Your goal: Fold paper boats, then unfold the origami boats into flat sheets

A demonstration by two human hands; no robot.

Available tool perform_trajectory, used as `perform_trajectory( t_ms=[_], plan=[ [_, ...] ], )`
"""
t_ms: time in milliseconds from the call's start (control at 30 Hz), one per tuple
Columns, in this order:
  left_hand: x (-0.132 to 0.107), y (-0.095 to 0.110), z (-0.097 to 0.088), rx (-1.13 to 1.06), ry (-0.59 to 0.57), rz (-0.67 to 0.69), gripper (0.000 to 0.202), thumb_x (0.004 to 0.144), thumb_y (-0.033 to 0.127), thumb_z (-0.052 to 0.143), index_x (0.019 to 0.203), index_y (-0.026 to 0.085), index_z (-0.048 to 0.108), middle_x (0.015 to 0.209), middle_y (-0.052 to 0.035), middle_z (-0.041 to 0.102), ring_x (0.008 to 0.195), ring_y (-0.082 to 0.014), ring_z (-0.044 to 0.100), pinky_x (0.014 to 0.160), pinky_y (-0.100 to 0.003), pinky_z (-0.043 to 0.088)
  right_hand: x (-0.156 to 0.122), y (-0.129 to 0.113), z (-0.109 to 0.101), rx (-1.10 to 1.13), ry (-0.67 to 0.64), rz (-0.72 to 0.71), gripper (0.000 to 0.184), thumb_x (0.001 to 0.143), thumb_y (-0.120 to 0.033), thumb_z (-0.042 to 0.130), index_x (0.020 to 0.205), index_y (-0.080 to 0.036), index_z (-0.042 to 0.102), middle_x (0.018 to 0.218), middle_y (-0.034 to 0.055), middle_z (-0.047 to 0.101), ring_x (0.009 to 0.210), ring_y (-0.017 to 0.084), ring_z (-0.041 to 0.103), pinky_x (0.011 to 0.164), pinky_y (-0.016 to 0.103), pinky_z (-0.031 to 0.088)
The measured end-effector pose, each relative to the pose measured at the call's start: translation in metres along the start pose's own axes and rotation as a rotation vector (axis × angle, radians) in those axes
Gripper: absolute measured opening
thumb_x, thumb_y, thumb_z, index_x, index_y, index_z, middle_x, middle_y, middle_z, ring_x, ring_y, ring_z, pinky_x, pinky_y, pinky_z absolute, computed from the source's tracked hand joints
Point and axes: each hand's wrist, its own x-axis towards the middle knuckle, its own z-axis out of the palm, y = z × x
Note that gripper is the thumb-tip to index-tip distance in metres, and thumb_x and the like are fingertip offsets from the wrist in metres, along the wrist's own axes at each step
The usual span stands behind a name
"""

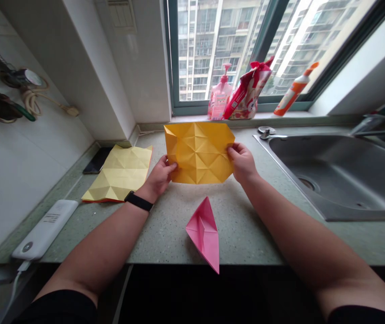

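Both hands hold up a creased golden-yellow sheet of paper (pixel 197 153) above the counter. My left hand (pixel 161 175) pinches its lower left edge, thumb in front. My right hand (pixel 242 159) grips the right edge the same way. Crossing fold lines cover the sheet; its left corner is bent over and the right corners look folded back. Nearer to me, a pink folded paper boat (pixel 204 231) rests on the counter, one tip reaching past the front edge. Left of my left hand lies a stack of creased pale-yellow paper (pixel 121 173) with an orange edge showing beneath.
A black phone (pixel 97 160) lies partly beside the paper stack. The white power bank (pixel 46 229) with a cable sits at the left. On the right is a steel sink (pixel 314 198). A pink pump bottle (pixel 220 96), red package (pixel 248 92) and orange-white bottle (pixel 293 92) stand on the windowsill.
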Motion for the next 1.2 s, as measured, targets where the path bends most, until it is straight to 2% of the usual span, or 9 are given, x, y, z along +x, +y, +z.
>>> perform_trajectory(
  t_ms=[100, 233, 433, 533, 633, 800, 967, 1033, 1200],
  plan=[
    [0.004, 0.002, -0.001, 0.072, 0.050, 0.083, 0.049, 0.083, 0.037, 0.088, 0.118, 0.023, 0.057, 0.122, -0.0084, 0.079, 0.115, -0.0254, 0.077, 0.101, -0.041, 0.061, 0.002, -0.008, -0.005, -0.052, 0.004, -0.105, 0.033, 0.074, -0.048, 0.081, 0.094, -0.029, 0.063, 0.096, 0.0009, 0.072, 0.088, 0.021, 0.067, 0.079, 0.035, 0.056],
    [0.004, 0.006, 0.001, 0.182, -0.022, 0.199, 0.067, 0.074, 0.035, 0.096, 0.126, 0.022, 0.055, 0.129, -0.0113, 0.077, 0.114, -0.0271, 0.076, 0.099, -0.040, 0.061, -0.004, -0.015, -0.003, -0.051, -0.024, -0.118, 0.030, 0.075, -0.047, 0.080, 0.094, -0.030, 0.065, 0.094, 0.0005, 0.071, 0.082, 0.020, 0.065, 0.075, 0.034, 0.054],
    [0.008, 0.000, -0.009, 0.473, 0.213, 0.273, 0.052, 0.081, 0.025, 0.080, 0.128, 0.023, 0.058, 0.107, -0.0037, 0.074, 0.088, -0.0184, 0.072, 0.079, -0.030, 0.059, -0.001, -0.017, -0.008, -0.061, -0.036, -0.162, 0.030, 0.075, -0.047, 0.082, 0.092, -0.030, 0.064, 0.093, 0.0001, 0.071, 0.085, 0.021, 0.066, 0.078, 0.034, 0.056],
    [0.005, 0.002, -0.014, 0.595, 0.266, 0.354, 0.032, 0.092, 0.032, 0.073, 0.122, 0.022, 0.066, 0.106, -0.0050, 0.075, 0.092, -0.0207, 0.071, 0.082, -0.031, 0.058, 0.011, -0.015, -0.018, -0.070, -0.003, -0.210, 0.031, 0.074, -0.047, 0.084, 0.088, -0.030, 0.063, 0.090, -0.0003, 0.070, 0.087, 0.021, 0.067, 0.083, 0.036, 0.057],
    [-0.005, 0.010, -0.014, 0.722, 0.214, 0.464, 0.022, 0.098, 0.039, 0.069, 0.109, 0.021, 0.077, 0.111, -0.0087, 0.080, 0.109, -0.0287, 0.073, 0.097, -0.037, 0.057, 0.027, -0.013, -0.033, -0.070, 0.000, -0.257, 0.032, 0.071, -0.048, 0.088, 0.085, -0.029, 0.067, 0.090, 0.0010, 0.072, 0.092, 0.023, 0.069, 0.091, 0.040, 0.058],
    [-0.010, 0.017, -0.011, 0.836, 0.047, 0.604, 0.034, 0.094, 0.018, 0.061, 0.114, 0.028, 0.087, 0.127, -0.0072, 0.082, 0.127, -0.0307, 0.070, 0.121, -0.049, 0.046, 0.047, -0.009, -0.070, -0.155, -0.064, -0.192, 0.028, 0.059, -0.040, 0.095, 0.076, -0.027, 0.077, 0.105, 0.0043, 0.079, 0.100, 0.025, 0.072, 0.094, 0.044, 0.058],
    [-0.001, 0.002, -0.018, 0.970, -0.124, 0.449, 0.041, 0.081, 0.004, 0.063, 0.097, 0.032, 0.090, 0.117, -0.0062, 0.085, 0.122, -0.0320, 0.073, 0.124, -0.056, 0.042, 0.055, 0.000, -0.105, -0.435, -0.217, 0.025, 0.021, 0.060, -0.033, 0.094, 0.075, -0.024, 0.083, 0.103, 0.0082, 0.082, 0.094, 0.025, 0.072, 0.094, 0.046, 0.058],
    [0.000, -0.002, -0.019, 0.997, -0.134, 0.387, 0.040, 0.076, 0.002, 0.066, 0.092, 0.031, 0.089, 0.112, -0.0069, 0.085, 0.119, -0.0333, 0.074, 0.125, -0.059, 0.040, 0.057, 0.001, -0.110, -0.554, -0.171, 0.045, 0.011, 0.069, -0.026, 0.087, 0.079, -0.023, 0.085, 0.095, 0.0085, 0.082, 0.089, 0.024, 0.071, 0.093, 0.046, 0.058],
    [-0.008, 0.004, -0.012, 1.073, -0.064, 0.523, 0.047, 0.085, 0.000, 0.058, 0.112, 0.026, 0.087, 0.121, -0.0092, 0.083, 0.121, -0.0331, 0.073, 0.118, -0.054, 0.050, 0.050, -0.013, -0.092, -0.684, 0.047, -0.323, 0.024, 0.090, -0.013, 0.063, 0.096, -0.021, 0.085, 0.099, 0.0119, 0.083, 0.090, 0.023, 0.075, 0.092, 0.042, 0.058]
  ],
)
